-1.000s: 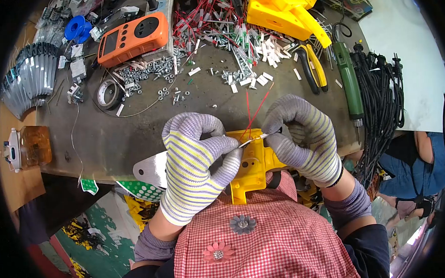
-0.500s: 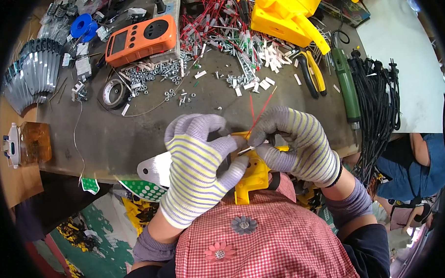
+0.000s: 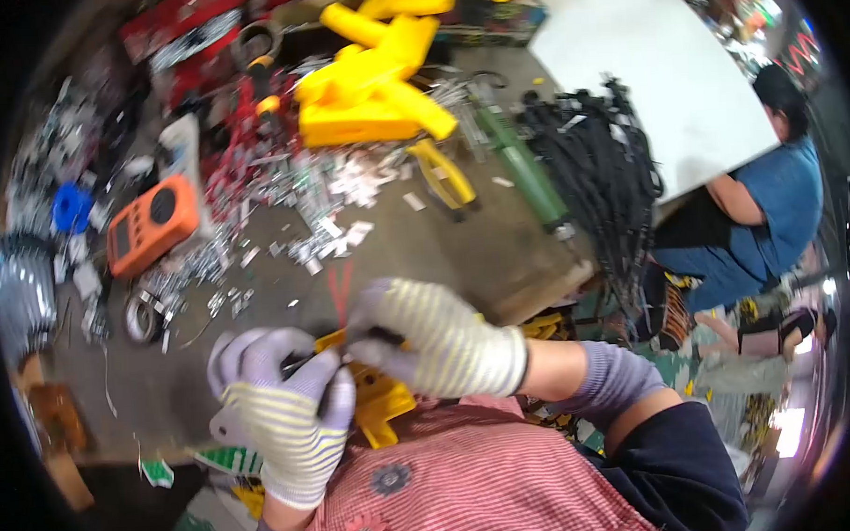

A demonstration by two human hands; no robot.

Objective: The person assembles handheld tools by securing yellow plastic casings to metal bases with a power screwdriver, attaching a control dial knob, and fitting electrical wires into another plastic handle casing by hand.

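A yellow plastic housing [image 3: 378, 405] sits at the table's front edge against the checked apron, partly covered by both gloved hands. My left hand [image 3: 285, 406] is closed at the housing's left side, thumb and fingers bent together on it. Over the housing's top, my right hand [image 3: 437, 340] is closed in a pinch; blur and its own fingers hide what is in it. Thin red wires [image 3: 340, 289] rise from the housing between the hands. Beside my left hand a grey metal plate with a hole [image 3: 222, 428] shows in part.
Beyond the hands lie loose screws and nuts [image 3: 198, 264], white pieces [image 3: 355, 179], an orange meter [image 3: 152, 225], yellow-handled pliers [image 3: 443, 179] and a green electric screwdriver [image 3: 523, 164]. Black cables [image 3: 594, 157] lie at right. Another person [image 3: 778, 197] sits past the white table [image 3: 653, 80].
The camera view has swung right, bringing the seated person into sight. My hands and the housing appear lower and further left. My right hand now lies more over the housing, its back turned up.
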